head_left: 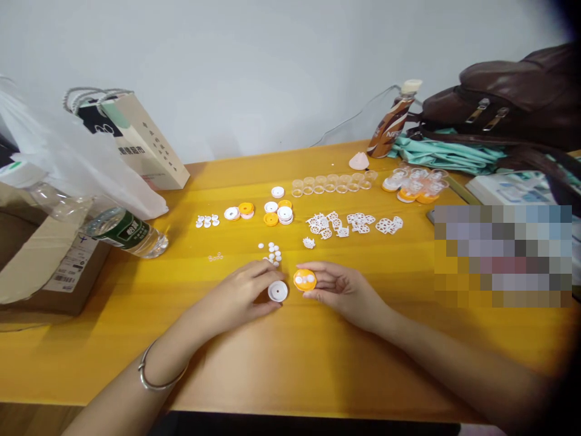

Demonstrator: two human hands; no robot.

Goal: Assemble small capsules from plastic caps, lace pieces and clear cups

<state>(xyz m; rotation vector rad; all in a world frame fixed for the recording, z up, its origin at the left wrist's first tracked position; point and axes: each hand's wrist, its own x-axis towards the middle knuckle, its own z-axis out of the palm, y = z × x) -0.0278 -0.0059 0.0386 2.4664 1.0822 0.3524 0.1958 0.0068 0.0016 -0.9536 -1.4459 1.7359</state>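
Observation:
My left hand (252, 290), with a bangle at the wrist, has its fingers curled round a round white plastic disc (278, 291) with a small hole in its middle. In my right hand (338, 286) I pinch a round orange plastic piece (305, 280) by its right edge; small white parts sit in it. The two pieces are side by side and apart. Just beyond my left fingers lie several small white buttons (274, 248). Further back are stacked white and orange discs (278, 212) and white openwork pieces (321, 224). My left fingertips are partly hidden behind the disc.
Clear round cups (333, 183) stand in rows behind, near assembled orange-and-clear pieces (415, 184). A water bottle (122, 233), cardboard box (68, 278) and paper bag (136, 142) occupy the left. A brown drink bottle (394, 121) and dark bag (508, 97) are back right.

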